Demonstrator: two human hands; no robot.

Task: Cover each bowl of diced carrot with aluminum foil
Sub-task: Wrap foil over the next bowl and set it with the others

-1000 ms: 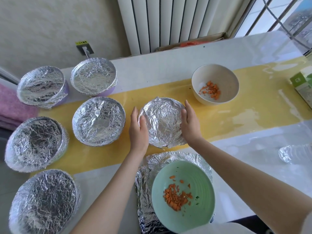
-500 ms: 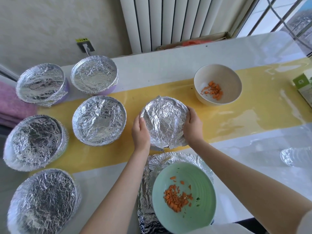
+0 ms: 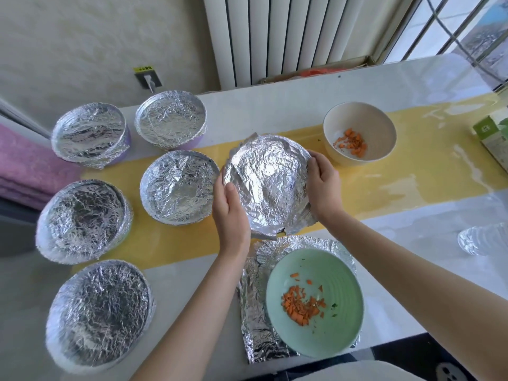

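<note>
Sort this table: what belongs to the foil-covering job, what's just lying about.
Job: foil-wrapped bowl, held by left hand and right hand; green bowl on foil sheet; beige bowl; five covered bowls.
Lying about: pink towel; green carton.

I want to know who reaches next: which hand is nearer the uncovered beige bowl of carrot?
Right. The right hand grips the foil-covered bowl on the side next to the beige bowl. The left hand holds the opposite side, farther away.
</note>
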